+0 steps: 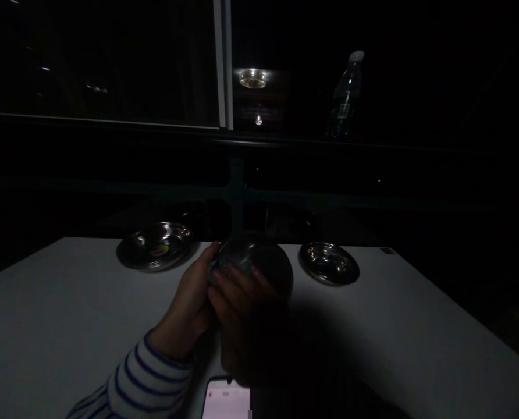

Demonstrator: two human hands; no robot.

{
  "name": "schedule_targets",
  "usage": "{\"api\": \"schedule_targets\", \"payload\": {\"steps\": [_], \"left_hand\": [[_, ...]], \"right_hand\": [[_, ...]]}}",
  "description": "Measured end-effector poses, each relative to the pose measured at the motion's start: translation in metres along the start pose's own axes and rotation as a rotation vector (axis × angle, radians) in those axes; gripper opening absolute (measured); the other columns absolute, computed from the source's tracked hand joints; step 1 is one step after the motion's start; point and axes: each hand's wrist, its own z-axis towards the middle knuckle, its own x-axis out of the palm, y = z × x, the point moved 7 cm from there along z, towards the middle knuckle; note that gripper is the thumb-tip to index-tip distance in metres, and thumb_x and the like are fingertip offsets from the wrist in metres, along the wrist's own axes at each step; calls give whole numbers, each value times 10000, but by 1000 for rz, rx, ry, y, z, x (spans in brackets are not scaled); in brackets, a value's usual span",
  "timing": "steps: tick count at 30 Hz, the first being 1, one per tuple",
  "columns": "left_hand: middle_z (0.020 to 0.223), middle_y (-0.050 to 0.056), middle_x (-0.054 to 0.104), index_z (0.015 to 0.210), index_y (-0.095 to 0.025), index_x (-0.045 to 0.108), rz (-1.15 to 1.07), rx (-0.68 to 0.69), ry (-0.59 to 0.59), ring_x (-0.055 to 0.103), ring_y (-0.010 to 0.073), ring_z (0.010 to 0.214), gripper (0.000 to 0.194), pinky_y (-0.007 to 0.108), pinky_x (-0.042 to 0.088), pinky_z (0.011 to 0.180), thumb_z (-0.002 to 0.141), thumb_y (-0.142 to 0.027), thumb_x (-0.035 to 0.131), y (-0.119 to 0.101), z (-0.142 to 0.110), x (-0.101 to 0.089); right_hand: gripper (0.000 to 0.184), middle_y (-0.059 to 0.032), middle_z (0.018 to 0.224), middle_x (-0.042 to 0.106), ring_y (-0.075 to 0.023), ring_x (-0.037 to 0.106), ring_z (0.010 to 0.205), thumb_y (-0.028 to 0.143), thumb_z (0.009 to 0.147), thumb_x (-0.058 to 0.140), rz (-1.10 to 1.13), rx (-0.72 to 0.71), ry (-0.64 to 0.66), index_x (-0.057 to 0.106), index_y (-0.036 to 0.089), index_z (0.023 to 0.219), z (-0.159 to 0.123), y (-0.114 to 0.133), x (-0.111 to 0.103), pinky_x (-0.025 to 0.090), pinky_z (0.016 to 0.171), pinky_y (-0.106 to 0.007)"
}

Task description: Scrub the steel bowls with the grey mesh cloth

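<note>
A round, shiny metal dish (259, 250) is held up over the table, tilted in front of me. My left hand (189, 302) grips its left edge, thumb pointing upward. Across the dish's near face lie the bent fingers of my right hand (237, 302), pressed against it. A small pale, speckled patch shows near those fingertips, too dim to identify. Much of my right hand and arm is lost in deep shadow. To the left sits a stack of steel dishes (155, 259), the top one bearing a yellow sticker. Another steel dish (329, 265) rests at the right.
A phone (227, 401) with a lit screen lies at the near edge of the white table (80, 320). Beyond the table, a plastic bottle (347, 99) stands on a dark ledge by the window frame (223, 64). The surroundings are very dark.
</note>
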Motion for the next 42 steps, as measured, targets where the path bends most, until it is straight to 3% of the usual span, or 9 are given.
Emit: {"api": "schedule_targets", "payload": {"steps": [2, 9, 15, 23, 26, 29, 32, 36, 42], "left_hand": [[477, 8, 592, 665, -130, 590, 2, -27, -20, 538, 96, 380, 248, 168, 398, 355, 843, -242, 459, 2, -1, -1], [551, 22, 627, 724, -128, 594, -18, 19, -29, 579, 126, 448, 210, 220, 475, 434, 835, -249, 464, 7, 1, -1], [506, 4, 601, 707, -143, 575, -141, 29, -21, 568, 107, 441, 233, 186, 443, 412, 851, -206, 404, -3, 1, -3], [518, 18, 619, 688, -140, 577, -39, -7, 12, 579, 134, 443, 223, 227, 462, 439, 836, -226, 434, 5, -1, -1], [485, 4, 593, 679, -146, 575, -69, -34, 1, 542, 111, 401, 260, 211, 446, 425, 852, -246, 409, 2, -2, -3], [471, 18, 587, 701, -153, 593, -94, -61, -17, 565, 135, 434, 352, 230, 456, 433, 869, -364, 367, 1, -3, -5], [503, 31, 619, 759, -162, 623, -79, 0, -41, 625, 176, 532, 409, 258, 485, 488, 857, -459, 358, 1, -6, -6], [527, 56, 643, 800, -145, 645, -27, -20, -40, 640, 204, 551, 435, 279, 488, 500, 837, -494, 388, 11, -10, -2], [504, 57, 628, 776, -139, 650, -28, -16, 5, 637, 193, 539, 516, 255, 466, 486, 844, -537, 328, 8, -12, -1]], "right_hand": [[425, -72, 1363, 431, -197, 247, 1326, 226, 848, 366, 34, -21, 21, 471, 97, 1240, -1, 2, 3, 249, 1089, -410], [467, -175, 1367, 394, -226, 287, 1309, 258, 883, 309, 58, 163, 86, 424, 36, 1277, 1, -49, -5, 332, 1045, -409], [433, -124, 1377, 400, -199, 267, 1321, 254, 883, 356, 94, 27, 117, 415, 89, 1279, 1, -12, 3, 313, 1063, -395], [434, -169, 1331, 443, -199, 322, 1295, 248, 898, 292, 118, 138, 80, 437, 32, 1246, 0, -45, -5, 377, 1022, -380], [415, -142, 1301, 484, -207, 309, 1301, 287, 888, 354, 50, 56, -16, 468, 65, 1220, -2, -26, -2, 385, 1015, -380], [369, -78, 1299, 502, -174, 277, 1315, 213, 891, 326, 71, -76, 10, 482, 106, 1207, -4, -3, 5, 324, 1059, -380], [378, -101, 1311, 483, -201, 290, 1308, 237, 889, 325, 97, -92, 88, 489, 97, 1200, -4, -8, 6, 333, 1048, -394], [402, -155, 1311, 467, -226, 308, 1296, 246, 876, 369, 55, 48, 75, 468, 59, 1218, -2, -29, 2, 376, 1013, -402], [327, -82, 1244, 544, -182, 325, 1279, 207, 871, 364, 49, -98, 30, 529, 112, 1137, -2, -3, 2, 313, 1057, -382]]}}
